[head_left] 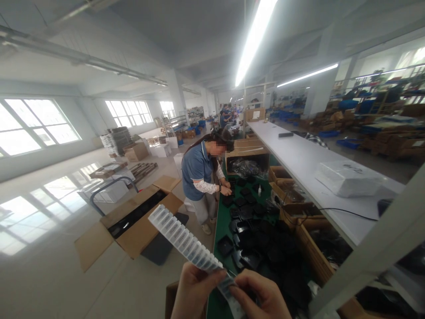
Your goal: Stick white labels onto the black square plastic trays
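Note:
A long pale strip of printed labels [186, 239] slants from the lower middle up to the left, its far end sticking out over the floor. My left hand [199, 285] is closed on it, thumb along the upper side. Close by on the right, my right hand [257, 294] pinches the same strip near its lower end. Beyond my hands, many black plastic parts [245, 257] lie heaped on the green work table [221, 230]. The print on the labels is too small to read.
A person [202, 173] stands at the table's left side, hands on black parts. An open cardboard box [133, 221] is on the left. Cardboard bins [312, 239] line the table's right side beneath a white shelf [285, 150]. A small white bottle [259, 190] stands farther back.

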The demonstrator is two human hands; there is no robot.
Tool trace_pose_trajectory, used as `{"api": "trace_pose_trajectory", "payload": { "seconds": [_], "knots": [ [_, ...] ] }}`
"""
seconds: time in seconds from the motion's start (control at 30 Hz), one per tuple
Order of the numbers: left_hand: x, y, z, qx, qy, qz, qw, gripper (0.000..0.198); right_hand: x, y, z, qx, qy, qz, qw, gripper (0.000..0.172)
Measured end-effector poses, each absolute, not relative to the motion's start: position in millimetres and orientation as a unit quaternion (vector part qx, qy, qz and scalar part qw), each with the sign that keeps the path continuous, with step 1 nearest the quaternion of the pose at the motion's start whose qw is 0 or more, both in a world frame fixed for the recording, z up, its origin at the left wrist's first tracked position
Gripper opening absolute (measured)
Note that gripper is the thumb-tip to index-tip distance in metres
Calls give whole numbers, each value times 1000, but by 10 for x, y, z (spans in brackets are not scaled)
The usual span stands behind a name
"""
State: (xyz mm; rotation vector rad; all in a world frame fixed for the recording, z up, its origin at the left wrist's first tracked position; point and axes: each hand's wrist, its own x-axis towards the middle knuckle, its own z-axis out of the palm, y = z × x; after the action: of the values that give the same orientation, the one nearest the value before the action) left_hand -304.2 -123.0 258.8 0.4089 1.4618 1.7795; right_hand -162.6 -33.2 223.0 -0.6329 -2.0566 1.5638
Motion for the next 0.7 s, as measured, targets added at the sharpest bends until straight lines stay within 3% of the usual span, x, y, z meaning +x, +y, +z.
{"api": "trace_pose_trajectory", "payload": {
  "seconds": [0.27,0.5,0.7],
  "knots": [
    [-2941,-1267,2727,181,577,692,394,27,-1662,-333,2276,-223,-753,575,228,43],
    [-2906,-1275,2745,171,585,704,365,32,-1662,-346,2259,-230,-753,561,254,40],
    [-3024,-1248,2601,229,535,691,430,30,-1657,-359,2260,-221,-769,534,272,38]
  ]
}}
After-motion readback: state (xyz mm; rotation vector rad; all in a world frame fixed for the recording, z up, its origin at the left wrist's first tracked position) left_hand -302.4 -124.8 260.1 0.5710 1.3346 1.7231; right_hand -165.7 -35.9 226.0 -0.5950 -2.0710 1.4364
